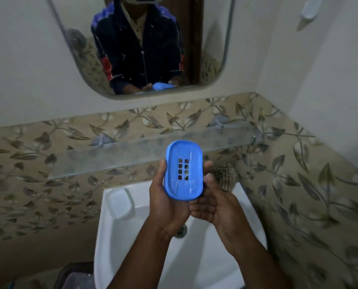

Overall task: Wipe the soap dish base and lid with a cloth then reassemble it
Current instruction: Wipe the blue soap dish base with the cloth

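A blue oval soap dish [183, 170] with a block of small square drain holes in its middle is held above the white sink, tilted up toward me. White soap streaks mark its surface. My left hand [165, 207] grips its left edge and underside. My right hand [211, 203] holds its right edge, thumb on the rim. A brown checked cloth [224, 174] shows just behind my right hand's fingers. Whether base and lid are joined I cannot tell.
A white basin [119, 222] with a drain [181, 231] lies below my hands. A frosted glass shelf [115, 155] runs along the floral tile wall behind. A mirror [144, 44] above reflects a person in a dark jacket. A dark bin [76, 276] stands at the lower left.
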Tool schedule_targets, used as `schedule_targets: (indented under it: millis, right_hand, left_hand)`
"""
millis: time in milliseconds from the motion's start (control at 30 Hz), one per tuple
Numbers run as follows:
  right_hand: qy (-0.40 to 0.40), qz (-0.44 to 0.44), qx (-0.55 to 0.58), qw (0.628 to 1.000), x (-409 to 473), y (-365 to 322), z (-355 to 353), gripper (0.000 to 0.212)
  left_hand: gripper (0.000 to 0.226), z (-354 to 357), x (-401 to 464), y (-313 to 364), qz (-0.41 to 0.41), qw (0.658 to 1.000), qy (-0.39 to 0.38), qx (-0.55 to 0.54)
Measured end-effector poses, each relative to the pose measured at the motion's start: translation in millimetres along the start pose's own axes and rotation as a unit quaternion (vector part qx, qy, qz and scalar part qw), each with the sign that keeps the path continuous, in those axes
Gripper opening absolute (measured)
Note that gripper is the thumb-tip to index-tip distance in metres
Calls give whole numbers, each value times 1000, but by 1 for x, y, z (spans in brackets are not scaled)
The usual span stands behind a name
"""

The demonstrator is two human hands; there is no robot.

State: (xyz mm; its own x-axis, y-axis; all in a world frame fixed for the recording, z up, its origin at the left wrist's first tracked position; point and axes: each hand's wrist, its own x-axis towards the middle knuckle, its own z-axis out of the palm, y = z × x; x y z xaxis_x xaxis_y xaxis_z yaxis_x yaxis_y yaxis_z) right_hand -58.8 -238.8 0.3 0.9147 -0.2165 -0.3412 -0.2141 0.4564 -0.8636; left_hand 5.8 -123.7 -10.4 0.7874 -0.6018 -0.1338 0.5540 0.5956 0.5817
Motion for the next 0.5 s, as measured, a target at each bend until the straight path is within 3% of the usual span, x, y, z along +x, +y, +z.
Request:
schedule_targets:
  millis: [133,333,500]
  right_hand:
    - [84,7,64,994,21,17,-42,88]
    - [161,5,119,980,63,44,-88,73]
    - [202,18,-19,979,114,65,-111,69]
  left_hand:
    - [73,-2,18,-29,-9,1000,-12,-2]
    - [70,-19,33,-79,-74,997,25,-27]
    - [74,-34,41,-104,-97,993,48,-37]
